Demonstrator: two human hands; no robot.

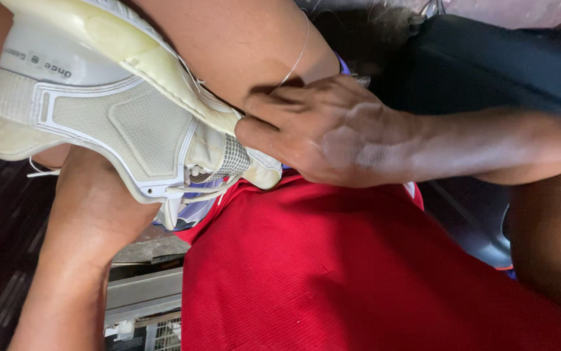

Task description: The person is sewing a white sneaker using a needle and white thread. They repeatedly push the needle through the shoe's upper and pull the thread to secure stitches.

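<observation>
Nearest to us, a red mesh garment (pixel 358 273) fills the lower middle and right of the view, and just left of it, low in the scene, sits a grey metal frame (pixel 144 296) with a bit of wire grille below it. Above that, our left forearm (pixel 79 247) rises from the lower left and passes behind a white sports shoe (pixel 105 123); the left hand itself is hidden by the shoe, so we cannot tell whether it is open or closed. The shoe lies tilted in the upper left, its yellowed sole (pixel 131 45) turned up and to the right, its mesh side panel facing us, with loose white laces (pixel 196 188) hanging at its lower edge over the red cloth. Our right hand (pixel 326 133) reaches in from the right, fingers curled and pinched closed on the shoe's edge where sole meets upper. A thin thread (pixel 296 58) runs up from that hand across bare skin. Farther right lies a dark bag-like object (pixel 488 65).
</observation>
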